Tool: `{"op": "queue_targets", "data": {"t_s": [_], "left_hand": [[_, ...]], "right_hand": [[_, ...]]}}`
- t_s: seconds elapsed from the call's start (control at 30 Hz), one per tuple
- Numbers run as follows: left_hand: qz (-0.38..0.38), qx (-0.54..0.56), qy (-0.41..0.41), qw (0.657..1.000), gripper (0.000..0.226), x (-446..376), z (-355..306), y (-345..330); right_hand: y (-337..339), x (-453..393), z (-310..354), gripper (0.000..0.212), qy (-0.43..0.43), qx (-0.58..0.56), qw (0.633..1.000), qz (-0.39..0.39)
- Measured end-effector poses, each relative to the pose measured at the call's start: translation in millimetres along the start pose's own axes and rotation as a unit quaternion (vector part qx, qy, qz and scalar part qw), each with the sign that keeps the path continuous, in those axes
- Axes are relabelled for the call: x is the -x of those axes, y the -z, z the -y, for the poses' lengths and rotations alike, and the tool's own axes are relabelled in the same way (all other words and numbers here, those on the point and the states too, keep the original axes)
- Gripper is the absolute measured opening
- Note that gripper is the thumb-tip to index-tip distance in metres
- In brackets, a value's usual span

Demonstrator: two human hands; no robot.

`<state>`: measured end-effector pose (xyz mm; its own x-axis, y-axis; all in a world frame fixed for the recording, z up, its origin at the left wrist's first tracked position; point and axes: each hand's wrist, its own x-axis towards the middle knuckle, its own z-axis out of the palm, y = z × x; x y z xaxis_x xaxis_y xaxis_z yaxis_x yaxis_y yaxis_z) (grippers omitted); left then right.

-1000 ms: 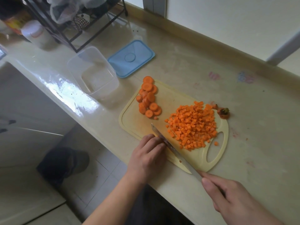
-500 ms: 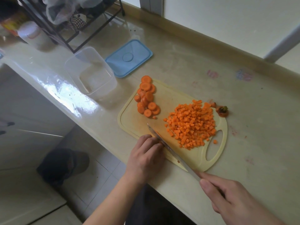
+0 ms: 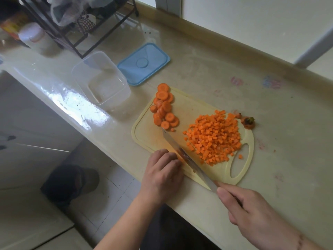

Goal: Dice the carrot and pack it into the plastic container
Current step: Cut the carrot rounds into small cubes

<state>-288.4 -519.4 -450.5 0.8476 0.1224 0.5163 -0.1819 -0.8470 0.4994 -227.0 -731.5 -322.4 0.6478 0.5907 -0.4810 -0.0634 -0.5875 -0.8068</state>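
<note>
orange carrot piece (image 3: pixel 177 157), pinned under the left hand's (image 3: pixel 163 173) curled fingers near the worktop's front edge, lies beside the knife (image 3: pixel 187 159) gripped by the right hand (image 3: pixel 252 212).

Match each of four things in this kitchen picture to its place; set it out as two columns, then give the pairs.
Column one:
1. clear plastic container
2. blue rectangular lid
3. heap of diced orange carrot
4. round orange carrot slices

Column two:
A. far left corner of the yellow cutting board
B. on the counter just behind the container
C. near the board's handle hole
D. on the counter left of the board, nothing in it

Pairs: 1-D, 2-B, 3-C, 4-A
</note>
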Motion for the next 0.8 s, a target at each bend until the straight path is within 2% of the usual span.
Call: {"op": "queue_targets", "data": {"t_s": [0.03, 0.1, 0.2, 0.3, 0.43, 0.5, 0.6, 0.73, 0.8], "left_hand": [[0.003, 0.001, 0.003, 1.0, 0.004, 0, 1, -1], [0.01, 0.016, 0.013, 1.0, 0.006, 1, 1, -1], [0.015, 0.027, 0.018, 0.999, 0.006, 2, 2, 0], [0.006, 0.03, 0.021, 0.999, 0.003, 3, 2, -2], [-0.003, 0.036, 0.022, 0.999, 0.02, 2, 1, -2], [-0.003, 0.038, 0.025, 0.999, 0.023, 2, 1, -1], [-0.005, 0.043, 0.029, 0.999, 0.017, 2, 1, 1], [-0.021, 0.038, 0.023, 0.999, 0.014, 3, 1, 2], [-0.025, 0.037, 0.021, 0.999, 0.009, 5, 1, 1]], "right_hand": [[1, 3, 0, 0.017, -0.011, -0.008, 1.0, 0.006], [2, 6, 0, 0.042, -0.01, 0.006, 1.0, 0.021], [3, 10, 0, 0.053, -0.011, 0.023, 0.999, 0.03], [2, 10, -3, 0.05, -0.014, 0.025, 0.999, 0.031], [-6, -2, 5, 0.021, -0.002, 0.023, 1.0, 0.017], [-8, -10, 5, 0.035, 0.022, 0.026, 0.999, 0.007], [-5, -11, 6, 0.033, 0.037, 0.019, 0.999, 0.008], [0, -3, 7, 0.033, 0.005, 0.003, 1.0, 0.01], [2, 2, 9, 0.024, -0.009, -0.002, 1.0, 0.018]]}}
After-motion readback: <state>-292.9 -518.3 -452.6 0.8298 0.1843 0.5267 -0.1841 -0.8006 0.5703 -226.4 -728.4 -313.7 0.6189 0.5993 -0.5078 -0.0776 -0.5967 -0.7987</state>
